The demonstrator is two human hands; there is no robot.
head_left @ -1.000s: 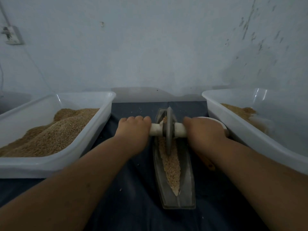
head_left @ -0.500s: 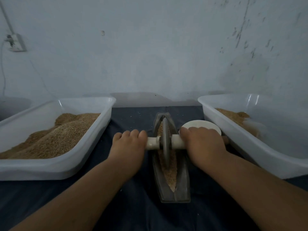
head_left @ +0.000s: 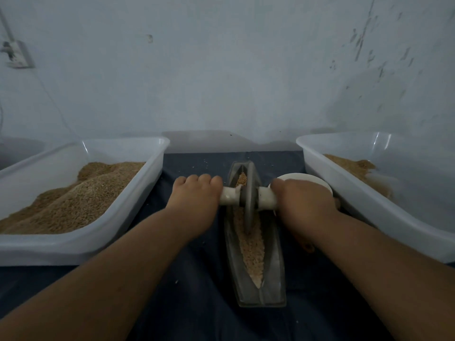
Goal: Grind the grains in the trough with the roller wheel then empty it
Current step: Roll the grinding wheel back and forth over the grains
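A grey boat-shaped trough point(head_left: 275, 262) lies lengthwise on the dark cloth in front of me, with tan grains point(head_left: 251, 249) along its groove. The grey roller wheel point(head_left: 249, 195) stands upright in the groove, toward the far half of the trough. Its white axle handle point(head_left: 267, 197) sticks out on both sides. My left hand point(head_left: 197, 200) grips the left end of the handle, and my right hand point(head_left: 304, 205) grips the right end. Both sets of fingers curl over the handle.
A white tub point(head_left: 103, 225) heaped with tan grain stands on the left. Another white tub point(head_left: 364, 205) holding a smaller brown heap stands on the right. A small white bowl point(head_left: 302, 179) sits behind my right hand. A pale wall rises close behind.
The wheel rolled toward me half a second ago and has now rolled back to the far part of the trough, with both hands still on the handle.
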